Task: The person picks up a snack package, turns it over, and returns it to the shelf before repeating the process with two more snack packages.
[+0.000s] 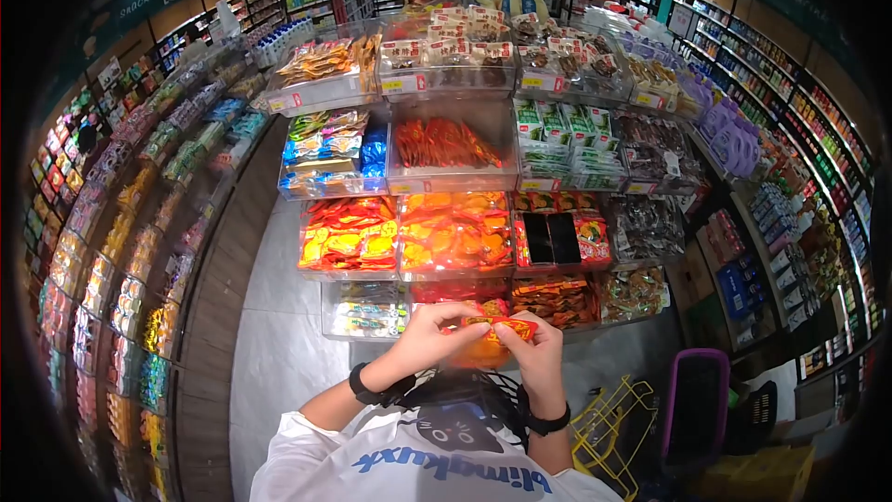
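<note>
Low in the middle of the head view, my left hand (439, 333) and my right hand (537, 350) pinch a red and orange snack packet (488, 344) between thumbs and fingers. Its upper edge is red with yellow print, and the lower part looks orange and see-through. Just beyond the hands, the lowest row of clear bins holds red packets (460, 292). Above them sits a bin of orange packets (457, 232), with red and yellow packets (348, 237) on its left. Two black phone-like slabs (552, 239) lie on the bin to its right.
Tiers of clear bins with packaged snacks (451, 144) rise in front. A long sloping snack shelf (139, 251) runs along the left, beside the grey floor (269, 344). At lower right stand a yellow wire rack (613, 428) and a purple-rimmed dark object (695, 404).
</note>
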`<action>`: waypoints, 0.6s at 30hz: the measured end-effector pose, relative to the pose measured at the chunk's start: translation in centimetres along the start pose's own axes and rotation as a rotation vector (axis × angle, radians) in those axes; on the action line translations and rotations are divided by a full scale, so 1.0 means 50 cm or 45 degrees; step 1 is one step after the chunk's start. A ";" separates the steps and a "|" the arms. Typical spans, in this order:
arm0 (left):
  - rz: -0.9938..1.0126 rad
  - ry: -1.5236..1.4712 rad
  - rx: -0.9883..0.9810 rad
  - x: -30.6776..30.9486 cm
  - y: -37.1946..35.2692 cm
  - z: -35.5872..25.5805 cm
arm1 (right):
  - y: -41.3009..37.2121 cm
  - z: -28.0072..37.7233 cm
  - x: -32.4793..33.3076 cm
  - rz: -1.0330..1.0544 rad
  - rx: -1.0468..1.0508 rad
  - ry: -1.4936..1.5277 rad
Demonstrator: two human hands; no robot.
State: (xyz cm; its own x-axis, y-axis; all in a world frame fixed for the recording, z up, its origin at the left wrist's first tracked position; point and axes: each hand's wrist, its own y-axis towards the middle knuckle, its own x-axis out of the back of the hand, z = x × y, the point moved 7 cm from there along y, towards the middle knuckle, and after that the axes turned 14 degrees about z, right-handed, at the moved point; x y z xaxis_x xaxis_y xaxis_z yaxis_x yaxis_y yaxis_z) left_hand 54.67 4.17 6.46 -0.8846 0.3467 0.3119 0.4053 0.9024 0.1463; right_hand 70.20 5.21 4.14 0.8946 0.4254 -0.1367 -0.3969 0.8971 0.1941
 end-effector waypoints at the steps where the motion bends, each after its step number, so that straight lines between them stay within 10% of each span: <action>1: 0.019 0.045 -0.004 -0.001 0.002 -0.008 | 0.002 -0.001 0.002 -0.002 0.035 0.014; 18: 0.000 0.396 -0.170 -0.006 -0.003 -0.043 | -0.003 -0.003 -0.008 0.102 -0.137 -0.006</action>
State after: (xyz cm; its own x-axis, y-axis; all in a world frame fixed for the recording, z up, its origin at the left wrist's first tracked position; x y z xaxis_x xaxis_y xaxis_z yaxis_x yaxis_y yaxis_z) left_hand 55.36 3.39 8.38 -0.7803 0.2335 0.5802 0.4500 0.8539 0.2615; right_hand 69.87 4.92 4.03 0.8602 0.4955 -0.1207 -0.4863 0.8682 0.0987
